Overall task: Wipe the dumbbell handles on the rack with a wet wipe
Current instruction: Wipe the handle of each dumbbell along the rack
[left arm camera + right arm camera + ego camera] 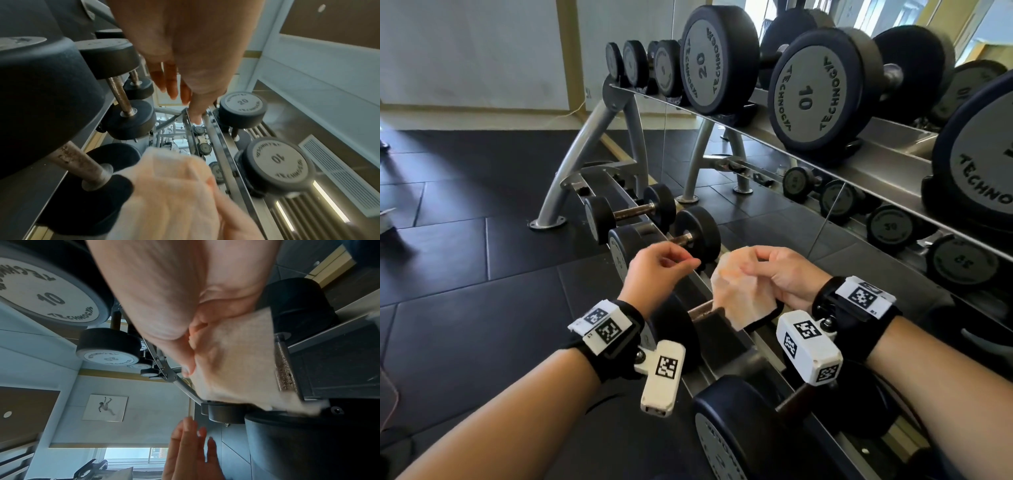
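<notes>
The wet wipe (743,291) is one crumpled pale sheet, held in the air above the lower tier of the rack (763,359). Its lower edge hangs just over the handle (702,310) of the third dumbbell from the far end of that tier; whether it touches the handle cannot be told. In the right wrist view the wipe (242,363) lies beside that knurled handle (284,368).

The right hand (777,274) pinches the wipe between thumb and curled fingers. The left hand (657,267) holds nothing: its fingers are loosely bent, thumb and forefinger near each other, and it hovers just left of the wipe, above the second dumbbell (664,240) on the lower tier. In the left wrist view the fingers (172,84) hang relaxed and close together.

Lower tier count: four dumbbells visible on the near side, being the farthest one (630,212), the second, the third under the wipe, and the nearest one (732,431).

Upper tier count: one dumbbell marked 20 (715,61), one marked 10 (815,92), one partly cut off at the right edge (979,161), and small ones (633,65) at the far end, too crowded to count. A mirror (859,219) behind the rack repeats the weights.

Both wrists carry black straps with white marker blocks (808,346). The floor (465,257) is dark tile.
</notes>
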The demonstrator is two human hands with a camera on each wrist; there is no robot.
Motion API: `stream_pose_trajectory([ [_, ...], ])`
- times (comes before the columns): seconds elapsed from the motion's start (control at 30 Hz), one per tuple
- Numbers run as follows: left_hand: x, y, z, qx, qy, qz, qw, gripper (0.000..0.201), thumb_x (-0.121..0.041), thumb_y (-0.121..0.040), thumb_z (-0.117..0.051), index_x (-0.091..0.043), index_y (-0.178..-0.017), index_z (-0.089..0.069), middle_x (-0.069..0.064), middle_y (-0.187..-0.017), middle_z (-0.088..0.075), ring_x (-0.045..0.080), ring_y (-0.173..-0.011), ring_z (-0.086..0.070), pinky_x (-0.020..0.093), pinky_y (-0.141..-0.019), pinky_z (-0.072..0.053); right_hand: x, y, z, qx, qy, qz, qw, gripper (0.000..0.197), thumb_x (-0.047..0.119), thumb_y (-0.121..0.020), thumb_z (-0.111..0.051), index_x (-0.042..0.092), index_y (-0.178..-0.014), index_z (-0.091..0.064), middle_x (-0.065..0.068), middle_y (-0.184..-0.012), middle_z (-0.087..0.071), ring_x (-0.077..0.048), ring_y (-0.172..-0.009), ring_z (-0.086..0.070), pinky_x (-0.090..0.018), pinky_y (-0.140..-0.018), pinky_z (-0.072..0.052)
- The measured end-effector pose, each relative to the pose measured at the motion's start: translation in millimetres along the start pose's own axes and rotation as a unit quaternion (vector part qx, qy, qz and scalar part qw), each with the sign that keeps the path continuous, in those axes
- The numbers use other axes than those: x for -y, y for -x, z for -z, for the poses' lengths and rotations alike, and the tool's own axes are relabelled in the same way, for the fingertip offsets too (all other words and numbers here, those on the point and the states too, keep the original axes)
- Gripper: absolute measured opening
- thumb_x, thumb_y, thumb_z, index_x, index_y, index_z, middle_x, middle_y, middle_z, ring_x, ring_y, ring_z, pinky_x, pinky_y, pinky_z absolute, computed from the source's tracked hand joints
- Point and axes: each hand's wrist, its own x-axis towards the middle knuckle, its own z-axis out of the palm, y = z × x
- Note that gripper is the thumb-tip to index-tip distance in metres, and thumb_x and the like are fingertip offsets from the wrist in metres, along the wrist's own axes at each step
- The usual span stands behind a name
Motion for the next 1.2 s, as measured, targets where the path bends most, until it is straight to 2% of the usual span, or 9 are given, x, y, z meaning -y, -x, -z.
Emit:
stream_pose_trajectory([
  [0.1,-7.4,12.7,-13.6,0.104,0.039,0.045,0.993,0.021,-0.044,-0.078,-0.076,-0.032,-0.096,-0.076,-0.012,-0.092,-0.075,0.0,-0.088,-0.068,0.023,-0.084,-0.054,2.4,-0.8,-8.5,0.0,0.004,0.012,1.0,0.019,0.009,-0.096,-0.058,0.009,-0.114,-0.065,-0.02,-0.108,-0.07,-0.029,-0.096,-0.068,-0.041,-0.086,-0.055],
  [0.2,-12.5,17.7,-21.5,0.156,0.152,0.118,0.969,0.023,-0.032,-0.083,-0.074,-0.02,-0.103,-0.076,0.0,-0.1,-0.076,0.017,-0.101,-0.07,0.033,-0.095,-0.054,3.5,-0.2,-14.5,0.006,0.007,0.025,1.0,0.017,0.012,-0.098,-0.056,0.012,-0.113,-0.065,-0.014,-0.101,-0.073,-0.024,-0.09,-0.07,-0.034,-0.078,-0.059],
  [0.47,-12.2,11.7,-19.5,0.148,0.132,0.133,0.971,0.019,-0.027,-0.083,-0.076,-0.009,-0.089,-0.075,0.009,-0.093,-0.074,0.018,-0.084,-0.069,0.03,-0.078,-0.058,1.6,-4.2,7.0,-0.129,0.197,0.08,0.969,0.012,0.021,-0.087,-0.074,0.018,-0.082,-0.063,-0.003,-0.077,-0.067,-0.021,-0.076,-0.063,-0.03,-0.062,-0.048],
  [0.57,-13.1,9.9,-18.9,0.16,0.111,0.134,0.972,0.017,-0.026,-0.091,-0.068,-0.009,-0.087,-0.07,0.013,-0.092,-0.068,0.024,-0.083,-0.063,0.042,-0.085,-0.054,-2.3,-8.6,9.6,-0.15,0.29,0.103,0.94,0.025,0.015,-0.082,-0.078,0.021,-0.094,-0.056,0.0,-0.088,-0.064,-0.019,-0.08,-0.06,-0.033,-0.07,-0.051],
  [0.7,-12.9,8.0,-20.8,0.168,0.027,0.089,0.981,0.017,-0.026,-0.095,-0.063,-0.01,-0.091,-0.067,0.016,-0.094,-0.071,0.022,-0.082,-0.064,0.043,-0.085,-0.054,-2.5,-8.5,8.2,-0.008,0.354,0.14,0.925,0.054,0.017,-0.086,-0.075,0.035,-0.13,-0.049,0.013,-0.128,-0.057,-0.004,-0.118,-0.054,-0.02,-0.094,-0.043],
  [0.8,-11.8,6.1,-19.4,0.183,-0.011,0.062,0.981,0.019,-0.028,-0.092,-0.067,-0.009,-0.093,-0.069,0.013,-0.091,-0.072,0.016,-0.076,-0.064,0.041,-0.082,-0.054,-5.0,-11.3,0.1,0.093,0.371,0.067,0.921,0.054,0.027,-0.083,-0.079,0.027,-0.132,-0.056,0.01,-0.124,-0.064,0.001,-0.116,-0.057,-0.013,-0.091,-0.044],
  [0.93,-8.2,1.5,-21.7,0.101,-0.002,0.09,0.991,0.027,-0.03,-0.084,-0.075,-0.014,-0.102,-0.063,0.01,-0.098,-0.071,0.024,-0.091,-0.069,0.044,-0.088,-0.056,-14.6,-15.6,-4.2,0.086,0.371,0.031,0.924,0.016,0.02,-0.082,-0.079,0.023,-0.094,-0.07,-0.009,-0.1,-0.072,-0.015,-0.092,-0.065,-0.039,-0.095,-0.051],
  [1.07,2.1,-0.6,-13.8,-0.055,0.002,0.026,0.998,0.021,-0.024,-0.082,-0.077,-0.022,-0.097,-0.062,0.001,-0.109,-0.061,0.018,-0.097,-0.062,0.038,-0.086,-0.055,-23.5,-17.2,3.5,0.054,0.204,0.017,0.977,0.007,0.012,-0.085,-0.074,0.018,-0.089,-0.074,-0.007,-0.091,-0.074,-0.021,-0.09,-0.067,-0.043,-0.095,-0.051],
  [1.2,4.5,5.3,-13.0,0.008,-0.007,0.001,1.0,0.008,-0.041,-0.081,-0.075,-0.033,-0.084,-0.074,-0.01,-0.088,-0.071,0.004,-0.082,-0.066,0.024,-0.076,-0.053,-23.2,-20.2,5.8,0.04,0.11,-0.005,0.993,0.007,0.014,-0.089,-0.068,0.013,-0.091,-0.074,-0.006,-0.088,-0.075,-0.021,-0.087,-0.067,-0.035,-0.082,-0.052],
])
